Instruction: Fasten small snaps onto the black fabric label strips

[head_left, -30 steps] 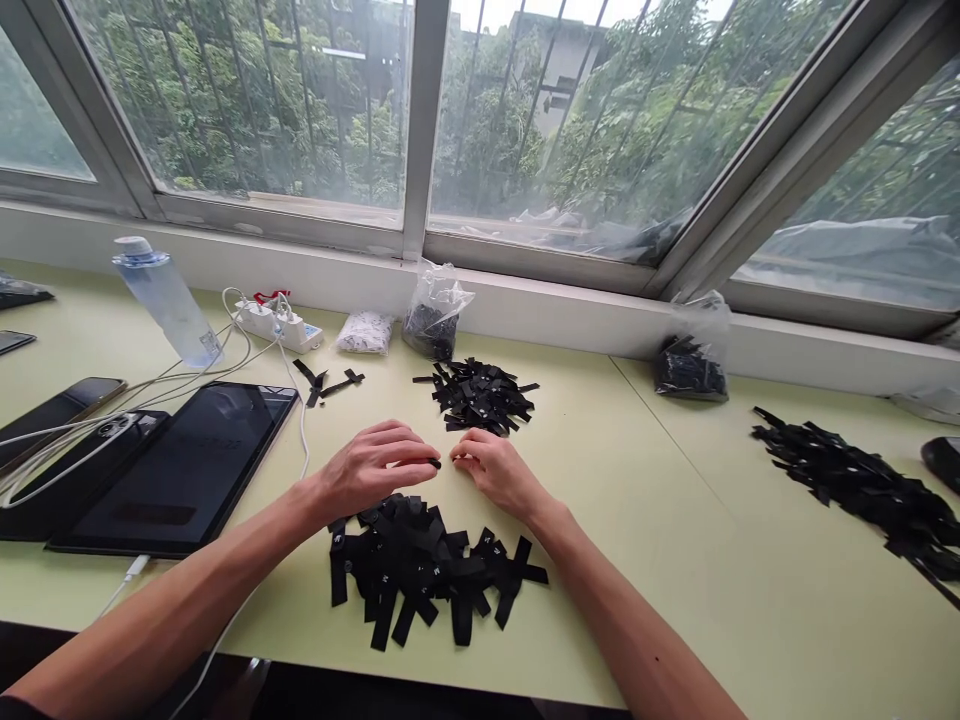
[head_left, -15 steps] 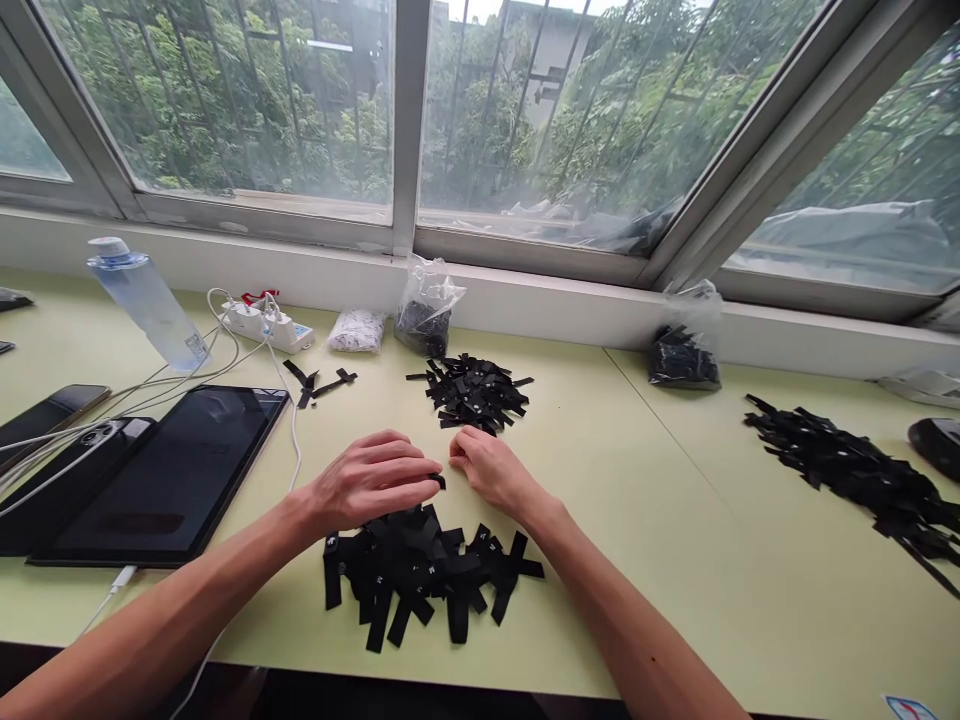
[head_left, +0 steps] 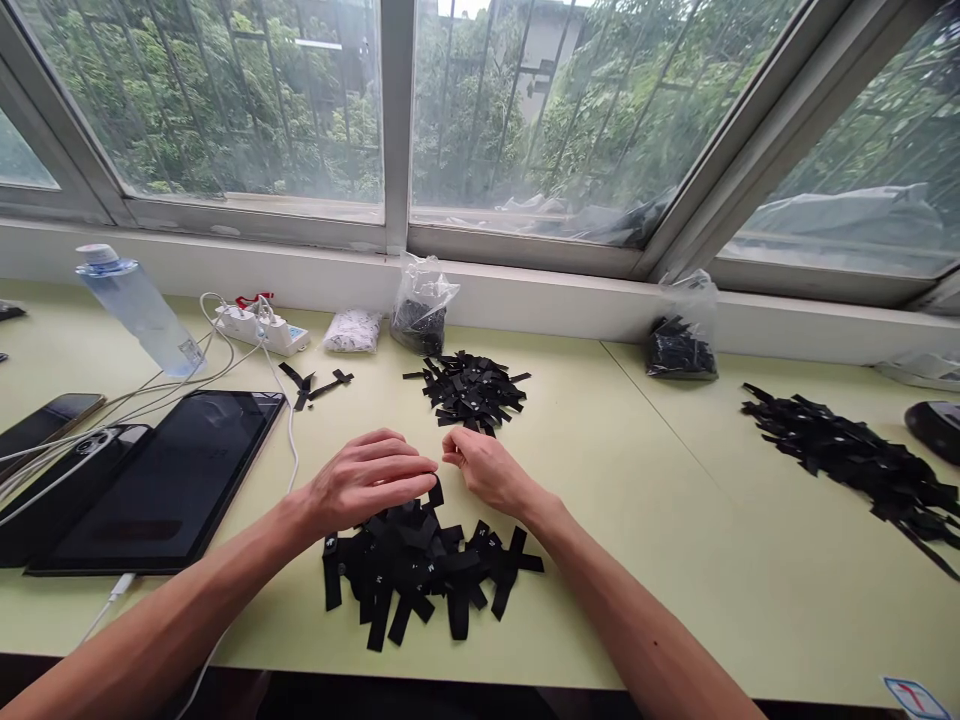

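Observation:
My left hand point(head_left: 377, 472) pinches a short black fabric strip point(head_left: 436, 491) at its fingertips, just above the near pile. Close beside it, my right hand point(head_left: 480, 468) is closed, thumb and fingers pressed together; whatever lies in that pinch is too small to make out. Below both hands spreads a pile of black fabric strips point(head_left: 420, 575), some crossed and some bearing small white marks. Beyond the hands is a second heap of black strips point(head_left: 474, 392), with the right hand near its front edge.
On the left lie a tablet point(head_left: 161, 480), a phone point(head_left: 49, 425), cables and a power strip point(head_left: 262, 330), with a leaning water bottle point(head_left: 142, 310). Plastic bags point(head_left: 421, 315) stand by the window sill. A long pile of black strips point(head_left: 847, 450) lies at right.
The black strip at my left fingertips now hangs lower and shows more of its length. Both hands stay almost in place; the view has shifted slightly.

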The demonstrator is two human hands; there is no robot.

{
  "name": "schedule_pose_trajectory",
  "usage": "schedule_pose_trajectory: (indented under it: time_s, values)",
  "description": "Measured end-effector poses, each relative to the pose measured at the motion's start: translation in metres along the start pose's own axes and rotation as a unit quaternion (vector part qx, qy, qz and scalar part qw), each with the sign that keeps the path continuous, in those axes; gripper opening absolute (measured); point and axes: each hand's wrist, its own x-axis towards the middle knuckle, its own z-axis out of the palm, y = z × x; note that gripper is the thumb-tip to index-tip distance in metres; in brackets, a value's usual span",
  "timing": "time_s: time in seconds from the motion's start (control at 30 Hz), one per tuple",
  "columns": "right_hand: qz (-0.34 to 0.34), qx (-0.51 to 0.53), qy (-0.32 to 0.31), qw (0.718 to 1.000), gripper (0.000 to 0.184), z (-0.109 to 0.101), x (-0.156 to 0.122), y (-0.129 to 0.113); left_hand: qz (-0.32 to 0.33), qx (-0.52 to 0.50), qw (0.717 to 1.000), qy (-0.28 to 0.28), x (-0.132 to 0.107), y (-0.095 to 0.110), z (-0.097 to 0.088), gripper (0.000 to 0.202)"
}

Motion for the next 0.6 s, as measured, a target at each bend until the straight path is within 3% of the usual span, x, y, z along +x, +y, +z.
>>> schedule_pose_trajectory:
  time_s: [0.13, 0.2, 0.33, 0.6]
  values:
    - [0.002, 0.211, 0.089, 0.973, 0.014, 0.002, 0.001, -0.023, 0.0, -0.007, 1.0, -0.002, 0.002, 0.002, -0.001, 0.039]
    - [0.007, 0.281, 0.101, 0.954, 0.017, 0.001, 0.0, -0.034, 0.005, 0.001, 1.0, -0.004, 0.003, 0.001, -0.001, 0.039]
    - [-0.006, 0.324, 0.106, 0.94, 0.024, -0.003, 0.0, -0.045, 0.016, 0.044, 0.999, -0.007, 0.003, 0.0, 0.0, 0.036]
    - [-0.017, 0.372, 0.087, 0.924, 0.022, -0.001, 0.0, -0.043, 0.024, 0.065, 0.997, 0.022, 0.005, 0.001, 0.003, 0.029]
